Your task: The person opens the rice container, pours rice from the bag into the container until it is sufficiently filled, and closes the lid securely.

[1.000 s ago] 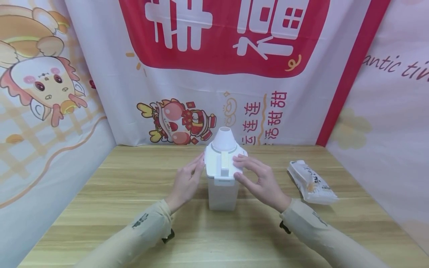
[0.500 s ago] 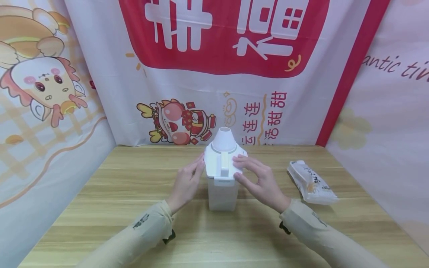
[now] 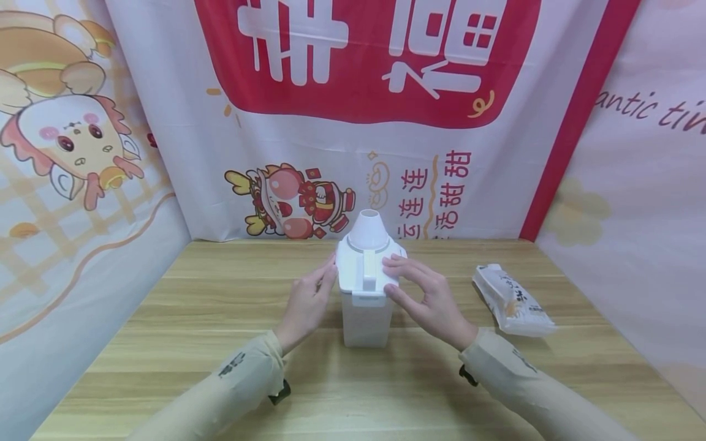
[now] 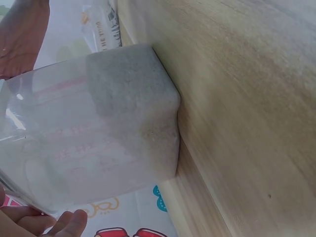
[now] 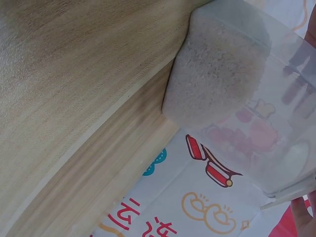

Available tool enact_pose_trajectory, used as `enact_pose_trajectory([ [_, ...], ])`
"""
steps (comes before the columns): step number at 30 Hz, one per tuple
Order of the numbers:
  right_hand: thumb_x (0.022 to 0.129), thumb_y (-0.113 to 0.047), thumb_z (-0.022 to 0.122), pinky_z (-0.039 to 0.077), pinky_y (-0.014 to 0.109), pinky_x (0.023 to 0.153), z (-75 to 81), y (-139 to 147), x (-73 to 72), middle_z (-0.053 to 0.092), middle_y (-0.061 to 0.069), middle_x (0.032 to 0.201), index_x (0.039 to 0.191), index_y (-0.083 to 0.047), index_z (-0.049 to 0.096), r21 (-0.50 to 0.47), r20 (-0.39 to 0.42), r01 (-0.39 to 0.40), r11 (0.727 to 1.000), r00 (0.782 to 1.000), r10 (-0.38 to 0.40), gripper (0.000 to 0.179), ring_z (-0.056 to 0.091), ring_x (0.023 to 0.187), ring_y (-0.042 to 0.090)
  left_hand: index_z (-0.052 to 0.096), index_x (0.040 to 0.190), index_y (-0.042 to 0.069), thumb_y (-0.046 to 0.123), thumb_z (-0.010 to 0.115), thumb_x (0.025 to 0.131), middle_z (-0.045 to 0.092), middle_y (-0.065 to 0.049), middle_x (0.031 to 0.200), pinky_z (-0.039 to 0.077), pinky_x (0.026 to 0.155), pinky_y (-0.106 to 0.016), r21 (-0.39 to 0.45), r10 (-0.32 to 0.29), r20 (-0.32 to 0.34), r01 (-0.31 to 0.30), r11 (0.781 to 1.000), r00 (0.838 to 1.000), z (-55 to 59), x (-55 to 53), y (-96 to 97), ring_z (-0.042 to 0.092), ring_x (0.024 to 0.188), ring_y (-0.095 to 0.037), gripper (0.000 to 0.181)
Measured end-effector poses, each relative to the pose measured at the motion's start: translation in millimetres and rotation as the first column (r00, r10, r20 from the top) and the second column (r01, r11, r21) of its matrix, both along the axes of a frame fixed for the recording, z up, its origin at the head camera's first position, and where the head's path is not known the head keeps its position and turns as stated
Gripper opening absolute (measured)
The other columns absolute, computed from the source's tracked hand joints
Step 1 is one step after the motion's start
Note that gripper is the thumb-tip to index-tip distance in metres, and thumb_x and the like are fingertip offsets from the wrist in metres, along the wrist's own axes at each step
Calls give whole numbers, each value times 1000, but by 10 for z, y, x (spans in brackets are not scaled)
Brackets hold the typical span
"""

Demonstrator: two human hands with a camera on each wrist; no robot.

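A tall translucent storage container (image 3: 366,321) stands upright on the table, with white rice (image 5: 212,74) in its lower part. Its white lid (image 3: 350,269) is on top and carries a white cone-shaped cap (image 3: 369,233). My left hand (image 3: 306,301) holds the lid's left edge; its fingers (image 4: 74,222) show curled by the rim in the left wrist view. On the opposite side my right hand (image 3: 432,299) holds the lid, thumb near the front corner and fingers over the right edge. The undersides of both hands are partly hidden in the head view.
To the right lies a crumpled, clear-and-white printed plastic bag (image 3: 515,301). The wooden table (image 3: 231,275) meets a printed cloth (image 3: 309,141) at the back. More printed cloth hangs on the left and right sides.
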State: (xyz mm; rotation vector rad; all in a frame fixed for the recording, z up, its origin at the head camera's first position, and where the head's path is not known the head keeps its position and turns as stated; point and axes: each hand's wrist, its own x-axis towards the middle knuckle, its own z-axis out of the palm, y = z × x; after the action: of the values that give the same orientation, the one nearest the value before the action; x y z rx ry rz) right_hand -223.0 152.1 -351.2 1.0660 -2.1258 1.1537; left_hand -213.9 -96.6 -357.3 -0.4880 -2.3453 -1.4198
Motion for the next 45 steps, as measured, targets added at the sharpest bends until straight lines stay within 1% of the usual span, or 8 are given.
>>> enact_pose_trajectory([
  [6, 94, -22, 69, 32, 42, 112, -6, -3, 2, 59, -2, 135, 122, -14, 68, 2, 9, 8, 1000, 1000, -8, 29, 49, 129, 18, 47, 145, 6, 36, 38, 108, 42, 0, 148, 37, 108, -35, -2, 0, 10, 0, 1000, 1000, -8, -8, -2, 42, 133, -16, 48],
  [10, 94, -22, 69, 32, 43, 112, -11, -6, 3, 59, -2, 135, 122, -14, 68, 1, 10, 10, 1000, 1000, -10, 29, 49, 129, 18, 46, 145, 8, 38, 38, 107, 41, 3, 148, 37, 108, -33, 1, 4, 33, -4, 1000, 999, -10, -6, -4, 42, 133, -14, 48],
  [21, 95, -24, 68, 32, 43, 112, -17, -7, -4, 58, -3, 136, 122, -16, 67, 9, 15, 18, 1000, 1000, -18, 28, 48, 130, 16, 47, 144, 10, 39, 38, 107, 43, 6, 146, 37, 108, -32, 8, 23, 31, -23, 1000, 999, -33, -14, 4, 43, 131, -13, 48],
  [29, 95, -24, 69, 33, 43, 112, -11, -8, 2, 59, -3, 135, 122, -15, 68, 8, 14, 16, 1000, 1000, -17, 28, 48, 129, 17, 46, 145, 10, 40, 37, 107, 41, 8, 146, 35, 109, -31, 13, 30, 40, -31, 999, 999, -52, -4, 16, 41, 133, -12, 49],
  [32, 94, -24, 69, 33, 43, 112, -11, -9, 2, 59, -2, 135, 121, -15, 68, 6, 12, 12, 1000, 1000, -12, 28, 49, 129, 17, 47, 144, 9, 40, 37, 107, 43, 2, 147, 35, 109, -32, 23, 35, 29, -36, 999, 999, -70, -5, 32, 42, 132, -14, 49],
  [36, 95, -24, 68, 33, 43, 112, -15, -16, 0, 59, -2, 136, 122, -16, 68, 5, 10, 11, 1000, 1000, -11, 28, 48, 129, 17, 51, 139, 7, 40, 37, 107, 46, -4, 146, 39, 107, -34, 45, 61, 15, -61, 997, 998, -102, -7, 61, 45, 131, -18, 49],
  [40, 95, -25, 68, 34, 43, 111, -22, -20, -7, 58, -3, 136, 121, -16, 68, -2, 9, 17, 1000, 1000, -17, 28, 49, 129, 17, 54, 137, 6, 40, 37, 107, 46, -3, 146, 40, 106, -34, 75, 76, 13, -76, 994, 997, -123, -4, 91, 46, 131, -20, 49],
  [45, 95, -24, 68, 33, 43, 112, -35, -15, -14, 59, -2, 136, 121, -15, 68, -8, 1, 16, 1000, 1000, -16, 28, 49, 129, 17, 53, 138, 6, 39, 37, 107, 46, -3, 145, 38, 107, -31, 102, 96, 15, -98, 990, 995, -133, 7, 139, 44, 131, -17, 48],
])
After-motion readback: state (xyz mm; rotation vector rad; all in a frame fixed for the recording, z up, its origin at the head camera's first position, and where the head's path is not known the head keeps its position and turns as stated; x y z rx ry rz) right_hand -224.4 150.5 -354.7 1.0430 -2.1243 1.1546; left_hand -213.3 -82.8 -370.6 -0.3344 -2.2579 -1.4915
